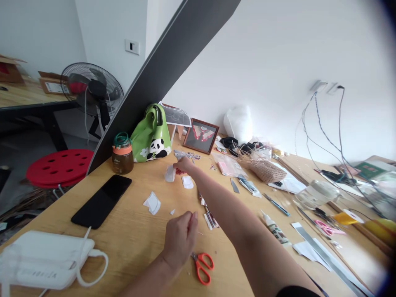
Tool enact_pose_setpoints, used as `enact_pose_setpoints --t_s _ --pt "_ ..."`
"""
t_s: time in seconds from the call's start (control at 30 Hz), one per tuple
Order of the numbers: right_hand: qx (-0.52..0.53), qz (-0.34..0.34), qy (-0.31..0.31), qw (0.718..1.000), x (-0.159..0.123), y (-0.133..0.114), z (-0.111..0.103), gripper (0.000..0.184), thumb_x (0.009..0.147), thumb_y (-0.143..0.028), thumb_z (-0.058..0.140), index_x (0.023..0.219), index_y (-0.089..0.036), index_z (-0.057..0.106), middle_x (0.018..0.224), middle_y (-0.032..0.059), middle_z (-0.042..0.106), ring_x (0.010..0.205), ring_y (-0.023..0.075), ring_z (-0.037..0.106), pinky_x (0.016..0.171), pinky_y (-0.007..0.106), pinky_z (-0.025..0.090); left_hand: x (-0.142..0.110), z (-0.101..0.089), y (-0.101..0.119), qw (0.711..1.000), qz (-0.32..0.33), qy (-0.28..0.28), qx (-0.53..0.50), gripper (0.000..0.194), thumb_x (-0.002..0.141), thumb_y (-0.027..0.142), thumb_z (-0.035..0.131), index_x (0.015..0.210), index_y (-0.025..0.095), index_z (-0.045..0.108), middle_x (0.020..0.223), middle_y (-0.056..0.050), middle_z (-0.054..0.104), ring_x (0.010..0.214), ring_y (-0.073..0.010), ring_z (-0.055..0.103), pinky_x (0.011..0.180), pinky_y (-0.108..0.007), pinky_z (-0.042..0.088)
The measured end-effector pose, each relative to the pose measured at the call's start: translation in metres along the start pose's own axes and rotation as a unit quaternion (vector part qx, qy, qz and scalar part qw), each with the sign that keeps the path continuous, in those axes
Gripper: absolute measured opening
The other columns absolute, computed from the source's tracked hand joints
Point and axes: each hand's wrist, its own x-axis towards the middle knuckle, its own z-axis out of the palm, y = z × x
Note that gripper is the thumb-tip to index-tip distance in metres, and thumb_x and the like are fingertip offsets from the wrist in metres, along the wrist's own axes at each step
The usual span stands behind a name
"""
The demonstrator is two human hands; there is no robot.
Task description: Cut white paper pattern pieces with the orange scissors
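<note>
My right hand [185, 166] reaches far across the wooden table, its fingers pinching a small whitish, partly see-through piece [170, 173] that looks like paper or film. White paper cutouts [187, 182] lie just below that hand, and more white paper pieces [152, 203] lie to the left. Closer to me, my left hand [181, 233] is closed with its fingers curled under; whatever it holds, if anything, is hidden. Orange-handled scissors [203, 266] rest beside it, blades partly covered by the hand. Patterned paper strips [210, 216] lie between my arms.
A black phone [102, 201], a white power bank [46, 260] with a cable, an amber jar [122, 159] and a green panda bag [151, 136] stand or lie at left. A framed butterfly [201, 135] leans behind. Right: glue bottle [274, 228], metal ruler [324, 251], clear jar [318, 194].
</note>
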Motion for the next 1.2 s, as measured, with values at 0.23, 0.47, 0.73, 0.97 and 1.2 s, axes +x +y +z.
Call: enact_pose_setpoints --t_s 0.23,0.47,0.73,0.97,1.2 --pt "0.128 -0.111 -0.035 0.985 -0.080 0.008 -0.045 0.015 0.072 -0.009 0.064 0.062 -0.015 0.054 0.048 -0.0052 0.053 0.044 0.0057 0.051 0.046 0.015 0.044 0.026 -0.008 -0.020 0.927 -0.258 0.137 -0.235 0.040 0.082 0.056 0.048 0.075 0.018 0.056 0.062 0.002 0.051 0.055 -0.0116 0.047 0.054 -0.024 0.041" --pt "0.194 -0.157 -0.117 0.961 -0.141 0.029 -0.053 0.010 0.071 -0.019 0.064 0.072 -0.015 0.056 0.062 -0.0022 0.061 0.053 0.0089 0.058 0.052 0.020 0.049 0.037 -0.023 0.000 0.712 -0.307 -0.023 -0.631 0.063 0.078 0.070 0.041 0.104 0.017 0.063 0.114 -0.013 0.064 0.103 -0.0245 0.061 0.086 -0.040 0.051" --pt "0.057 -0.196 0.092 0.975 -0.163 0.076 -0.037 0.009 0.074 -0.022 0.064 0.076 -0.016 0.058 0.067 0.0006 0.062 0.058 0.0123 0.058 0.056 0.024 0.047 0.018 -0.004 0.003 0.730 -0.364 -0.066 -0.575 0.019 0.080 0.018 0.062 0.096 0.008 0.064 0.094 -0.015 0.072 0.080 -0.0232 0.070 0.075 -0.037 0.057" --pt "-0.145 -0.224 0.158 0.951 -0.239 0.151 -0.005 0.013 0.087 -0.024 0.049 0.078 -0.021 0.058 0.063 0.0010 0.063 0.054 0.0159 0.057 0.050 0.026 0.043 0.015 0.001 -0.002 0.788 -0.367 -0.017 -0.494 0.018 0.076 0.022 0.066 0.088 0.009 0.066 0.084 -0.013 0.073 0.073 -0.0219 0.070 0.058 -0.030 0.058" --pt "-0.358 -0.291 0.127 0.878 -0.269 0.165 0.051 0.010 0.089 -0.020 0.052 0.086 -0.022 0.061 0.079 0.0078 0.064 0.076 0.0232 0.060 0.065 0.032 0.047 0.008 0.011 -0.004 0.845 -0.329 -0.042 -0.419 0.016 0.073 0.028 0.068 0.076 0.013 0.069 0.074 -0.007 0.072 0.068 -0.0200 0.067 0.057 -0.029 0.056"
